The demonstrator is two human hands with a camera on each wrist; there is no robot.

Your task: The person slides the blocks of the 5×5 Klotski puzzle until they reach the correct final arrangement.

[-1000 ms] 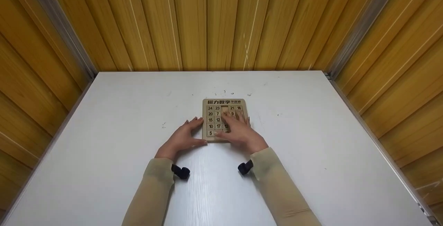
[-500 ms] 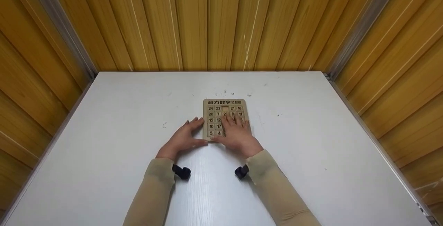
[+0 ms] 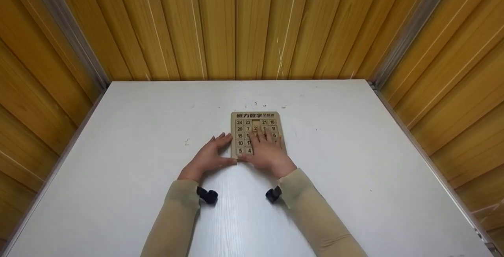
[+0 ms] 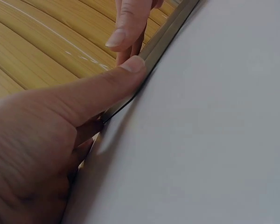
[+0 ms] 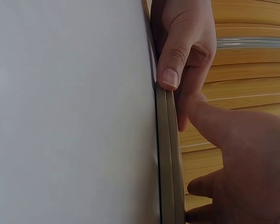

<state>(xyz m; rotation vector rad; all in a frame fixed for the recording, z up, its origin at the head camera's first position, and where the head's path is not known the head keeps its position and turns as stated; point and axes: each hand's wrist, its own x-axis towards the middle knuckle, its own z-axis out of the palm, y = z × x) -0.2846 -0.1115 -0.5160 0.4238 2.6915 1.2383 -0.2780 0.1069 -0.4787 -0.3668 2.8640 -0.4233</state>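
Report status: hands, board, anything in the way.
Left hand holds board at near left corner. Right hand spread over tiles. Board flat on table, one top-row slot vacant. Right hand hides several tiles.

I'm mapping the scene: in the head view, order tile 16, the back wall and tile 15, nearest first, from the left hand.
1. Tile 15, leftmost column, near the left hand.
2. Tile 16, top-right corner.
3. Back wall, far end.

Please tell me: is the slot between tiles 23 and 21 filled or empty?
Empty. In the head view, the slot on the board is a bare recess, showing no number.
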